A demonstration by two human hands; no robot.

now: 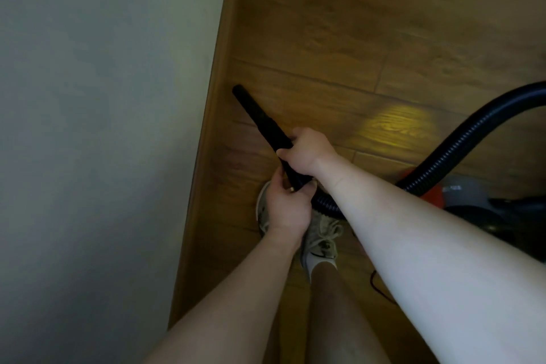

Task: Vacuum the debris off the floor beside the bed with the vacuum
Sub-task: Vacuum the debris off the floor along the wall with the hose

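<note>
Head view: person stands on wood floor, both hands on a black vacuum wand
Right hand: fingers clenched around the wand's middle, knuckles up, forearm crossing over the hose
Left hand: just behind the right hand, wrapped around the wand's rear end where the ribbed hose joins; thumb and fingertips pinch the collar
Wand tip: well ahead of the right fingers, angled down toward the seam where floor meets the pale bed side; contact with floor cannot be told
Hose: arcs from behind the left fingers out to the right, back to the canister
Vacuum body: grey and orange, on the floor to the right of both hands, partly hidden by the right forearm
Shoe: light sneaker directly under the left hand
Debris: none visible, frame is dim and blurred
Step in hand: sweeping the strip along the bed edge
How to do well: keep the tip low and flat, draw slow overlapping strokes along the seam, steer with right hand, left steadies the hose end, avoid hose snagging the foot
Writing/brands: dark mark on the shoe, not readable; no legible text on vacuum
</note>
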